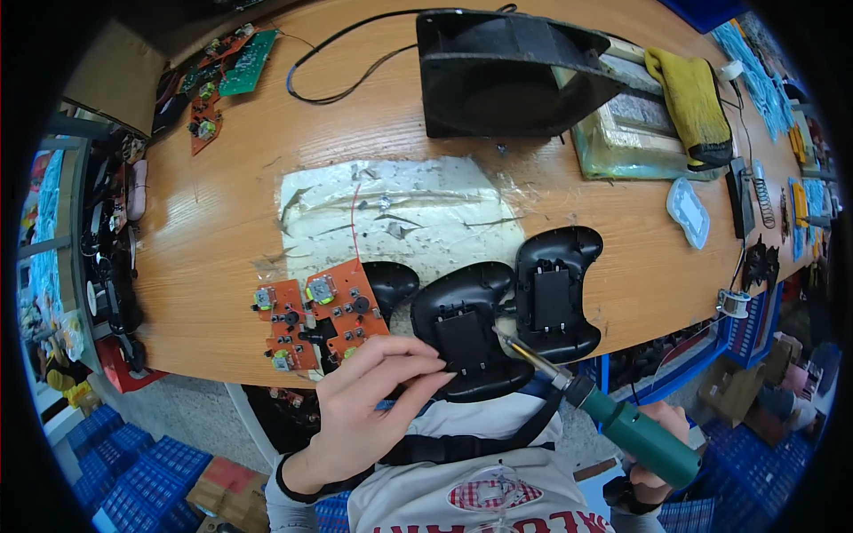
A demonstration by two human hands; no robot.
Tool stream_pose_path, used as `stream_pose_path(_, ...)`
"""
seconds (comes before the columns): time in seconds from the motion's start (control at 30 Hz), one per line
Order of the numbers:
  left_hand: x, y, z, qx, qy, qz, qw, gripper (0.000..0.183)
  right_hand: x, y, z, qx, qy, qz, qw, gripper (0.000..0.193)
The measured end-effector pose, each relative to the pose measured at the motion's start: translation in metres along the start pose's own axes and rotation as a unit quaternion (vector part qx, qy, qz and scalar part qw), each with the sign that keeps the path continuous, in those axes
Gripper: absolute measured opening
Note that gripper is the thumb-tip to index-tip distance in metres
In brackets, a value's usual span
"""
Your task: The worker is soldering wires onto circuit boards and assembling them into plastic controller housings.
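Head cam: right hand (665, 425) has fingers clamped on a green soldering iron (635, 435), lower right, tip near the middle black gamepad shell (462, 342) below center. Left hand (373, 391) has fingertips together beside it, can't tell if gripping anything.

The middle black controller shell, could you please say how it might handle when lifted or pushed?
The controller shell is probably stiff, as its curved form looks moulded. It may rock if pushed, given its rounded outline. Its small metal tabs could bend, as they sit exposed.
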State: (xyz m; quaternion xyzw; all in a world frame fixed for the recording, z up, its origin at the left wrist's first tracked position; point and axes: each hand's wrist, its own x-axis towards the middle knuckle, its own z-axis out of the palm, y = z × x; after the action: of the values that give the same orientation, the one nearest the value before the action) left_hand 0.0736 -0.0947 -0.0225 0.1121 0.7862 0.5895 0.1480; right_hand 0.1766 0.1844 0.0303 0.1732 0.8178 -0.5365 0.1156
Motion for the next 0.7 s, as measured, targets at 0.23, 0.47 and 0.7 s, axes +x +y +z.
stream_pose_path(0.23,-0.002,-0.002,0.016,0.150,-0.048,0.062,0.985,0.015,-0.019,0.004,-0.015,-0.195,0.008,-0.049,0.980,0.070)
stream_pose_path(0.47,0.002,-0.008,0.021,0.255,-0.075,0.160,0.951,0.019,0.000,0.015,-0.020,0.033,-0.169,-0.094,0.981,0.058)
stream_pose_path(0.7,0.001,-0.013,0.025,0.224,-0.072,0.144,0.961,0.017,0.001,0.015,-0.019,-0.041,-0.172,-0.111,0.978,0.048)
